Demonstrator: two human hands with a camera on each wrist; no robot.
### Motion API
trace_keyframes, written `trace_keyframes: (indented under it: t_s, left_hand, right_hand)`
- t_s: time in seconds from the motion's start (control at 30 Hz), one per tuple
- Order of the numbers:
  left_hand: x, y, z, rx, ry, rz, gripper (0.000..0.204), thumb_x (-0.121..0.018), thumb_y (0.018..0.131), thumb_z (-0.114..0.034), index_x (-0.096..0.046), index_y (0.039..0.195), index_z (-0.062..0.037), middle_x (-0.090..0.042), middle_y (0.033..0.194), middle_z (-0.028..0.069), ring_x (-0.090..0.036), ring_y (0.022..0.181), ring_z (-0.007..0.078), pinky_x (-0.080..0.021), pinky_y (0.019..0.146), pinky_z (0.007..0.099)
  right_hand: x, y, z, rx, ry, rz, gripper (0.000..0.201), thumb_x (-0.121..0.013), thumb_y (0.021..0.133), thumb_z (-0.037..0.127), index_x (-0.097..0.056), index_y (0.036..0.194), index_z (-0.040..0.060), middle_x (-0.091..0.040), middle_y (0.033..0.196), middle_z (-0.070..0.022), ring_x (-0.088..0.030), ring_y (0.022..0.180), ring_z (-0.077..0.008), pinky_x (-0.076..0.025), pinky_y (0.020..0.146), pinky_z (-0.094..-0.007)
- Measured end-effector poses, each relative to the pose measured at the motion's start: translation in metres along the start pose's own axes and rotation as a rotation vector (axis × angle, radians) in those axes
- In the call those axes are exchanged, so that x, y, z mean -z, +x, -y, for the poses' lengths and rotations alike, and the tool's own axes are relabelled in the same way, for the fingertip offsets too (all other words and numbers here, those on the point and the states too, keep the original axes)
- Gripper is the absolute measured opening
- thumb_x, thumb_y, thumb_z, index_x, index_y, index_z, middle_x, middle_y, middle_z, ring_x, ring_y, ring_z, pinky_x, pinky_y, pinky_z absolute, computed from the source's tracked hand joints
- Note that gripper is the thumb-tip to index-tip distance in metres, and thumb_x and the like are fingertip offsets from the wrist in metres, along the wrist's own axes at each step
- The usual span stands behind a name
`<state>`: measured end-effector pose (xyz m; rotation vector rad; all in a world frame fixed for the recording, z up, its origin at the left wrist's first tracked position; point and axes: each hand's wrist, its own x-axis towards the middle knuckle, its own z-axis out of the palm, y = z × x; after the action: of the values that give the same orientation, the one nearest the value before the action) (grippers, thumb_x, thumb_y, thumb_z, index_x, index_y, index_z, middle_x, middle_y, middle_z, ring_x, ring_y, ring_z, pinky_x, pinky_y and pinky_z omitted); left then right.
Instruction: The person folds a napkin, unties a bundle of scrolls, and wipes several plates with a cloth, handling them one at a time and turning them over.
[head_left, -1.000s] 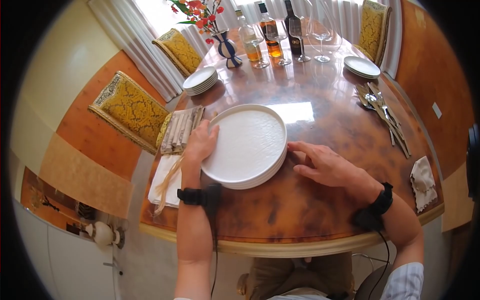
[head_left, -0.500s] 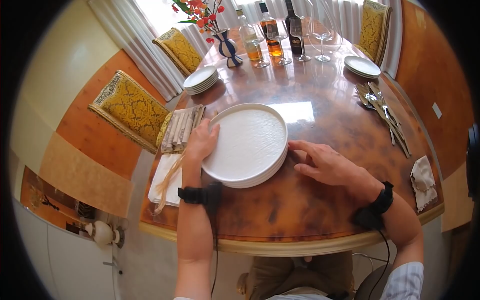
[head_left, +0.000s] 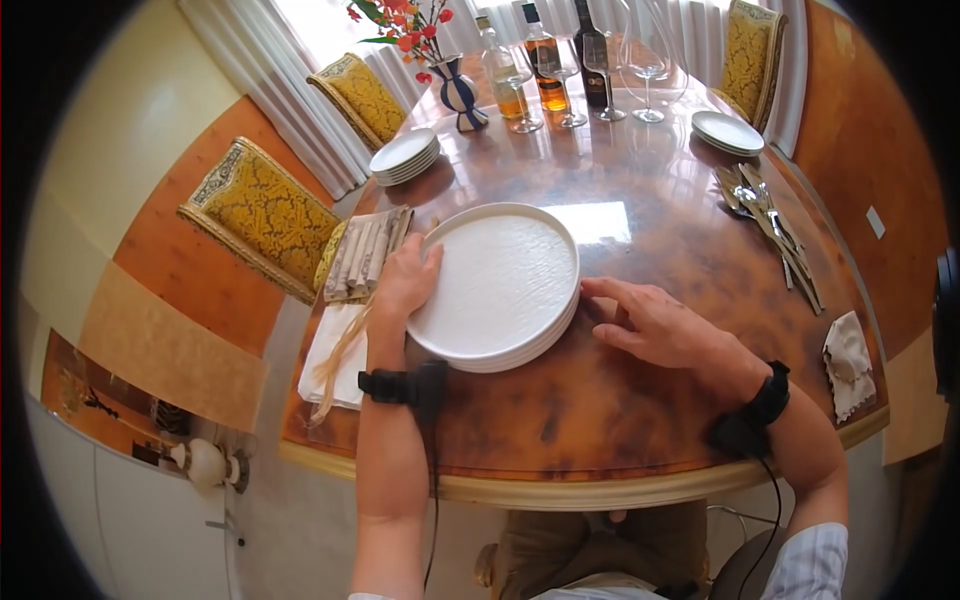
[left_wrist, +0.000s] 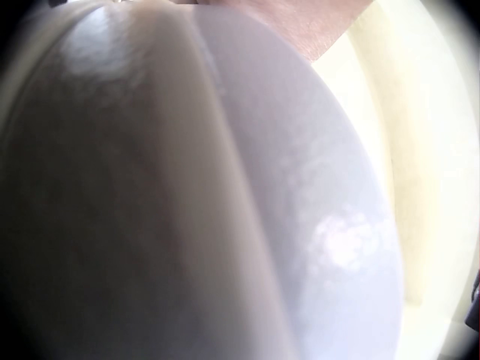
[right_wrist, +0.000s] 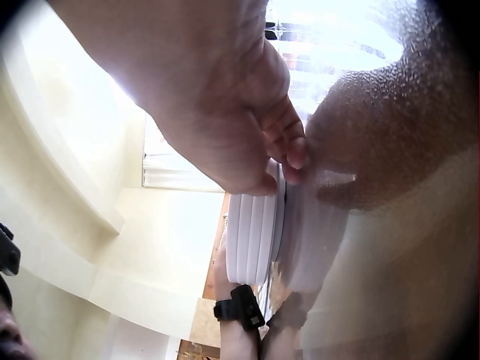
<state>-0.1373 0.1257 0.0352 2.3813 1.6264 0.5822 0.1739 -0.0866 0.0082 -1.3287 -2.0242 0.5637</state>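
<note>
A stack of several large white round plates [head_left: 490,285] with raised rims stands on the glossy wooden table before me. At its left side my left hand [head_left: 405,278] grips the rim, thumb over the edge and fingers along the outside. In the left wrist view white plate surfaces [left_wrist: 315,187] fill most of the picture, with little of the hand showing. My right hand [head_left: 655,325] is at the stack's right side, the index fingertip against the plates and the thumb apart below it. From the right wrist, the stacked plate edges [right_wrist: 251,236] appear just under the fingertips.
Left of the stack lie rolled patterned napkins [head_left: 360,255] and a white cloth [head_left: 325,365]. Smaller plates [head_left: 405,155] form another stack behind, with more plates [head_left: 727,132] far right. Cutlery [head_left: 770,225] and a folded napkin [head_left: 848,365] line the right edge. Bottles [head_left: 545,60], glasses and a vase [head_left: 460,95] stand behind.
The head view has shifted slightly. Both hands keep their places at the stack, which shows hardly any movement on the table.
</note>
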Motion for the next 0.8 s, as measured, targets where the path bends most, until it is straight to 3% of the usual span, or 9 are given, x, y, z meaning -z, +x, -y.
trace_keyframes:
  t_s: [0.27,0.37,0.7,0.8]
  left_hand:
    - [-0.001,0.0,0.0,0.003,0.007,-0.009,0.044,-0.056,0.104,-0.038,-0.062,0.125,0.0,-0.069,0.117,0.0318,-0.065,0.114,0.0486,-0.05,0.1,0.0494]
    - [-0.001,0.0,0.001,-0.002,0.001,-0.001,0.045,-0.056,0.104,-0.039,-0.062,0.125,0.0005,-0.069,0.117,0.0319,-0.065,0.114,0.0483,-0.05,0.1,0.049]
    - [0.001,-0.001,-0.003,0.014,0.009,0.0,0.048,-0.056,0.104,-0.04,-0.062,0.126,0.0019,-0.068,0.121,0.0325,-0.065,0.117,0.0478,-0.049,0.102,0.0486]
    - [0.001,-0.002,-0.002,-0.004,-0.006,-0.015,0.045,-0.057,0.103,-0.038,-0.061,0.125,0.0008,-0.067,0.118,0.0347,-0.063,0.114,0.0515,-0.049,0.102,0.0538]
  right_hand:
    - [0.0,0.0,0.001,0.013,-0.005,-0.006,0.056,-0.07,0.096,0.015,-0.051,0.148,0.0048,-0.07,0.097,-0.0186,-0.069,0.087,-0.0308,-0.055,0.082,-0.0423]
    - [0.007,0.001,0.011,-0.091,-0.005,0.083,0.055,-0.068,0.096,0.017,-0.049,0.145,0.0002,-0.065,0.127,-0.0261,-0.062,0.121,-0.0425,-0.049,0.104,-0.0473]
    - [0.008,0.001,0.012,-0.11,0.008,0.098,0.056,-0.068,0.097,0.018,-0.048,0.146,0.0009,-0.063,0.134,-0.0254,-0.059,0.127,-0.0416,-0.047,0.109,-0.047]
    - [0.008,0.001,0.012,-0.117,0.003,0.1,0.056,-0.068,0.097,0.017,-0.048,0.146,0.0009,-0.063,0.134,-0.0254,-0.059,0.127,-0.0415,-0.047,0.109,-0.0469]
